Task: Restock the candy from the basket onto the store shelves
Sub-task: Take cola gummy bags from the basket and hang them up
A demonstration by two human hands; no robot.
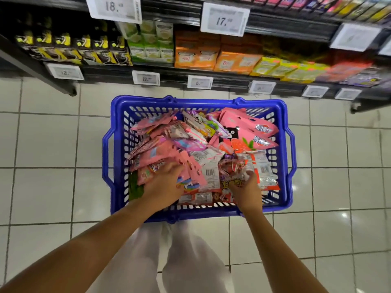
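A blue plastic basket (118, 153) stands on the tiled floor in front of me, heaped with candy packets (169, 142), mostly pink, plus red-and-white ones (264, 170) on the right. My left hand (163, 185) is down in the pile at the near left, fingers curled into pink packets. My right hand (246, 187) is in the near right of the basket, fingers bent over a red packet (228, 183). How firmly either hand holds a packet is hidden by the fingers.
Dark store shelves (211, 75) run along the far side, low to the floor, stocked with black-yellow bags, green, orange and yellow boxes (230, 60). Price tags (224, 19) hang from the shelf edges. White floor tiles surround the basket; my legs are just behind it.
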